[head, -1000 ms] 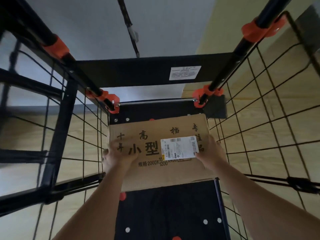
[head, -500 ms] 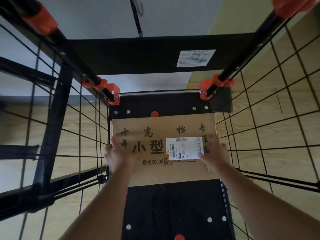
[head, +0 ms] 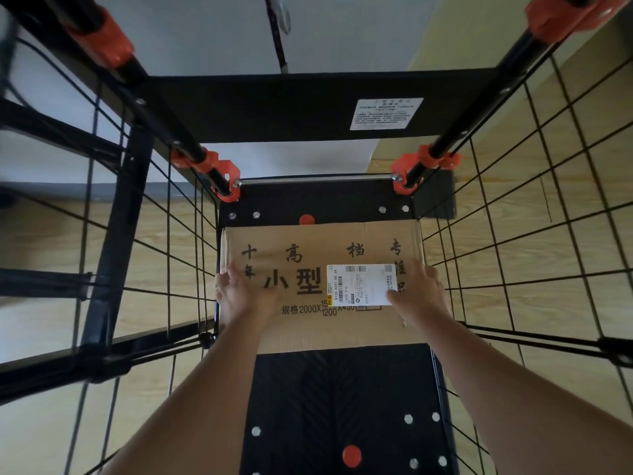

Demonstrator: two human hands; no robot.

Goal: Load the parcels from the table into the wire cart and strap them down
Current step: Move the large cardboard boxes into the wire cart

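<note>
A flat cardboard parcel (head: 318, 241) with black printed characters and a white shipping label (head: 363, 284) lies on the black floor (head: 342, 399) of the wire cart, at its far end. My left hand (head: 239, 296) rests on the parcel's top at the left edge, fingers stretched forward. Over at the right edge, my right hand (head: 419, 291) lies on top with its thumb on the label. The outer fingers of both hands reach past the parcel's sides. A black strap with a metal hook (head: 279, 32) hangs at the top.
Black wire mesh walls (head: 513, 255) rise on the left and right, on black posts with orange clamps (head: 212, 166). A black panel with a white sticker (head: 385, 113) crosses the far end. Black cords (head: 534, 337) run along both sides. Wood-pattern flooring shows through the mesh.
The parcel has come down between the mesh walls onto the cart floor. Both hands stayed at its left and right edges, and my view moved closer and further down.
</note>
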